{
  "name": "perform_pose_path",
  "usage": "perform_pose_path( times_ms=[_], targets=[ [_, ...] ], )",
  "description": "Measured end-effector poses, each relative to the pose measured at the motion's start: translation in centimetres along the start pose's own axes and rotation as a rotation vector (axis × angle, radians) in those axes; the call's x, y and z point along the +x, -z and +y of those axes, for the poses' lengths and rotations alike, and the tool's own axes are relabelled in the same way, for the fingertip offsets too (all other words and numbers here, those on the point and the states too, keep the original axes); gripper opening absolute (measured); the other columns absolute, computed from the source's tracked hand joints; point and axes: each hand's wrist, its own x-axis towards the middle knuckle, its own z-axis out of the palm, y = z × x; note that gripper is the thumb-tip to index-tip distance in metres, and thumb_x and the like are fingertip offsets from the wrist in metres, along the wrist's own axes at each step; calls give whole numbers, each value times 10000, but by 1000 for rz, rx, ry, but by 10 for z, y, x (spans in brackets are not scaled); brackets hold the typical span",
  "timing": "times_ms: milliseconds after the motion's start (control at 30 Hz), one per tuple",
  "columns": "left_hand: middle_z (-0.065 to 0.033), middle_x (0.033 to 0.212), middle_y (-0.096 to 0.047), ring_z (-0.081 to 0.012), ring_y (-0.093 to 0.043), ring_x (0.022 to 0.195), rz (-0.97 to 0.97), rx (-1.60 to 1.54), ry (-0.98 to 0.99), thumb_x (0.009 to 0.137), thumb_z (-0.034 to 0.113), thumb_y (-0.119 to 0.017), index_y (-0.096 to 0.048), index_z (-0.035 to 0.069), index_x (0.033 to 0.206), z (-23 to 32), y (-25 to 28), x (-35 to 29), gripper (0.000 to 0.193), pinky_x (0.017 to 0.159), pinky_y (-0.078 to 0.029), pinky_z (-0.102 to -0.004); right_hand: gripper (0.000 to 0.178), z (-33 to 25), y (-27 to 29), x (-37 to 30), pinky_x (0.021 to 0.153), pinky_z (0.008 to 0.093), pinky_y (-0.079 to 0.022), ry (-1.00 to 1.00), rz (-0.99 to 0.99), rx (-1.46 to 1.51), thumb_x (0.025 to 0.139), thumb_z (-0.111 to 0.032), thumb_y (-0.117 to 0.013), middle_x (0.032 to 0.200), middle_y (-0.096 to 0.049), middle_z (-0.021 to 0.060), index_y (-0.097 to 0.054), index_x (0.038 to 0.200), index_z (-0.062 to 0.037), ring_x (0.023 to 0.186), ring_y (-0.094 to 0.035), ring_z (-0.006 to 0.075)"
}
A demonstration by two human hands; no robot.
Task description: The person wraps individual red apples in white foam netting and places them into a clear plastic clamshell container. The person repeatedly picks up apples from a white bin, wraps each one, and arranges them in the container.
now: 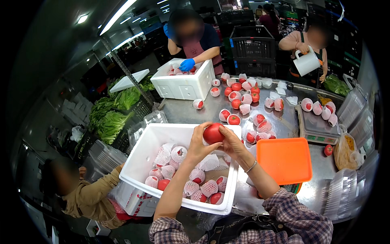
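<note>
A bare red tomato (214, 133) is held up between my two hands, above the right part of a white foam box (140, 160). My left hand (199, 143) grips its left side, and the fingers of my right hand (233, 144) close on its right side. Beneath them in the box lie several tomatoes in white foam nets (197, 176), some with red skin showing. A loose-looking white net (209, 162) lies just below my hands. The undersides of my fingers are partly hidden.
More netted and bare tomatoes (235, 96) lie across the metal table (183, 110). An orange tray (284, 161) is at my right, a scale (319, 126) with netted tomatoes beyond it. A blue-gloved person works at another foam box (178, 88); a second person holds a white jug (306, 62).
</note>
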Motion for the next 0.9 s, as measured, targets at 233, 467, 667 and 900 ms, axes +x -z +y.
perform_pose_path(
  times_ms=[233,467,667,900],
  targets=[
    [-98,1212,-507,-261,-552,1035,-179,-1154,1029,959,406,-342,-410,106,1273,-47,-1,-10,440,816,-477,-471,503,-4,9,-4,824,370,-519,-94,-134,421,876,-420,-536,1169,-532,119,-450,1208,-51,1023,-574,235],
    [-99,1085,-587,-214,-598,973,-236,-1273,998,926,245,-481,-477,58,1197,-29,-2,-4,329,825,-518,-375,494,-22,13,-15,908,424,-471,-58,-226,429,888,-381,-523,1233,-489,128,-428,1236,-44,1111,-521,252],
    [-74,907,-619,-162,-615,767,127,-722,548,867,85,-556,-558,44,972,-21,-4,-5,112,622,-514,-285,584,-19,14,-12,922,354,-449,4,-231,-65,824,-349,-631,1176,-509,96,-394,1268,-52,1058,-548,210],
    [-97,736,-575,-236,-591,626,258,305,-381,721,-20,-642,-581,16,859,24,-7,-8,155,541,-468,-292,675,1,1,-3,954,343,-385,671,276,-1047,684,-174,-734,1185,-447,184,-397,1244,-4,1125,-463,303]
  ],
)
